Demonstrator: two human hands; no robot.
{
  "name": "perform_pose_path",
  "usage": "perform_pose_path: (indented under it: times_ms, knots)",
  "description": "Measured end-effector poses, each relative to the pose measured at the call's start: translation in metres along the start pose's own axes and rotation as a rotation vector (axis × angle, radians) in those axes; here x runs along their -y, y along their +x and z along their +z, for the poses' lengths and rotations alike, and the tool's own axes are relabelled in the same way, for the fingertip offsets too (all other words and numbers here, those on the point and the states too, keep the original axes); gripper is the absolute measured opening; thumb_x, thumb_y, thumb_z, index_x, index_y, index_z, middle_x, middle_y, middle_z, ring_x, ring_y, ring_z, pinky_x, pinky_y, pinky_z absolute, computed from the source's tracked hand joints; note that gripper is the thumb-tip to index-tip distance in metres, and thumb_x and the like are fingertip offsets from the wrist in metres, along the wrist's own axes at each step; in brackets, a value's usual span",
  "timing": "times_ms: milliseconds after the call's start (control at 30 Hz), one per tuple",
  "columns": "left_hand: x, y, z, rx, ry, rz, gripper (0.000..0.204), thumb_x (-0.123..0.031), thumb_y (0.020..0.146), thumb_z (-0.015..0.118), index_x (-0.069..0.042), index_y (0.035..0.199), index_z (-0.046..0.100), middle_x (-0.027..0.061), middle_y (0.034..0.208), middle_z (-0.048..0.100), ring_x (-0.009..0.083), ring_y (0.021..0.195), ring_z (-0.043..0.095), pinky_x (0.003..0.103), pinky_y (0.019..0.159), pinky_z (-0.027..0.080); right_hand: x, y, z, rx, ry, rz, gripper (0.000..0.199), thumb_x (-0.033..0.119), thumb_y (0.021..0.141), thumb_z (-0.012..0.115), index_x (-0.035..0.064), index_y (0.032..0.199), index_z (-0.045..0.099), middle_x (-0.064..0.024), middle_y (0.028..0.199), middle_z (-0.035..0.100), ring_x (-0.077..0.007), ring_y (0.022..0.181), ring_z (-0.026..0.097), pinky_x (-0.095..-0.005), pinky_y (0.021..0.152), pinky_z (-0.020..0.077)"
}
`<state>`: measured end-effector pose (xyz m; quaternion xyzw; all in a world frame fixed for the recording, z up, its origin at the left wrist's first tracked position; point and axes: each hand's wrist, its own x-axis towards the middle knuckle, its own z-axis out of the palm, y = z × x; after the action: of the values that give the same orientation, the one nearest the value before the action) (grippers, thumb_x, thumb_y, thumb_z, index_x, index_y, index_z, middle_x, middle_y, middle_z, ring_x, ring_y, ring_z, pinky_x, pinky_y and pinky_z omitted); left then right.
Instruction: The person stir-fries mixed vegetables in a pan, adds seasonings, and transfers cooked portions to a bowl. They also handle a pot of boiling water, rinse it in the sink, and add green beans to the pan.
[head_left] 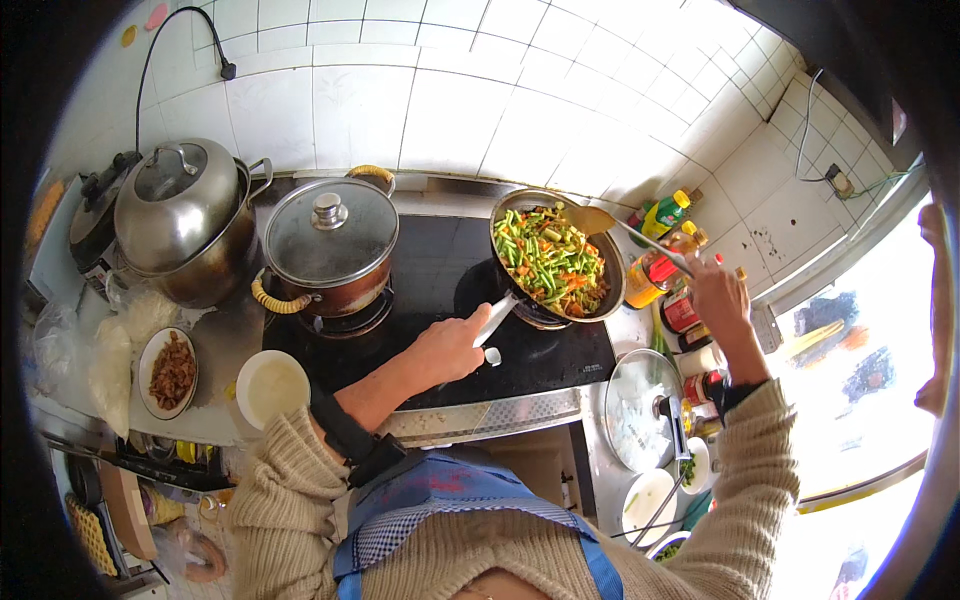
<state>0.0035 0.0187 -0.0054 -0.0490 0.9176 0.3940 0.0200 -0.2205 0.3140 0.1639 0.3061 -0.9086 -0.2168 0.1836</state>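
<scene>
Spreading across the middle of the scene, the black cooktop (440, 285) carries two vessels side by side. On the far left, beyond its edge, stands a big steel pot (195, 225) under a domed lid. Just to the right of that, on the left part of the cooktop, sits a pot with a glass lid (335, 235), its side handles wrapped in a pale, ridged binding. The frying pan (613, 262) is at the far right of the cooktop, lying between the two hands: beyond and to the right of the left hand (455, 350), and to the left of the right hand (722, 295). Near right, a loose see-through lid (635, 405) lies on the counter, well apart from both hands. The left hand is closed around the pan's pale handle (494, 320), with the fingers curled over it. The right hand is wrapped round the spatula (652, 245), whose blade slants over the pan's far right rim; whether it touches the food cannot be told. Inside the pan are chopped green stalks (535, 255) mixed with orange bits. Smallest, a white scrap (492, 356) lies on the cooktop, just beside the left hand
</scene>
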Motion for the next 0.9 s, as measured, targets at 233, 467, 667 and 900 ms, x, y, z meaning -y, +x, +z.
perform_pose_path:
  times_ms: [233,467,667,900]
  knots:
    - [-0.009,-0.004,-0.001,0.051,0.01,-0.015,0.073,-0.011,0.08,0.057,-0.002,0.145,0.026,0.0303,0.099,0.061,0.0448,0.089,0.061,0.049,0.078,0.049,-0.047,0.13,0.045,0.35,0.074,-0.157,0.025,0.024,0.08,0.065,0.0062,0.096,0.068,-0.0135,0.094,0.069,-0.031,0.081,0.068,-0.0424,0.071,0.0549]
    - [-0.001,-0.008,0.008,-0.064,0.01,0.013,0.063,-0.01,0.08,0.057,-0.005,0.137,0.03,0.0254,0.09,0.063,0.0457,0.082,0.062,0.054,0.071,0.049,-0.005,0.145,0.016,0.213,0.176,-0.316,0.032,0.022,0.075,0.067,0.005,0.102,0.066,-0.016,0.098,0.067,-0.0329,0.084,0.067,-0.0432,0.075,0.0531]
    - [-0.005,-0.003,0.007,-0.051,0.026,-0.029,0.073,-0.013,0.078,0.058,-0.001,0.144,0.03,0.029,0.096,0.063,0.0445,0.085,0.062,0.049,0.076,0.05,0.001,0.064,-0.028,-0.094,-0.204,-0.468,0.035,0.012,0.083,0.06,0.013,0.119,0.057,-0.0097,0.086,0.064,-0.0267,0.077,0.067,-0.0389,0.064,0.0543]
    - [-0.005,0.003,0.008,-0.045,0.027,0.015,0.073,-0.013,0.076,0.058,0.0,0.143,0.031,0.0317,0.096,0.062,0.0451,0.088,0.062,0.049,0.078,0.05,-0.012,-0.03,-0.063,-0.155,-0.461,-0.35,0.041,0.01,0.083,0.058,0.0148,0.123,0.053,-0.0041,0.092,0.062,-0.0199,0.073,0.066,-0.0337,0.058,0.0552]
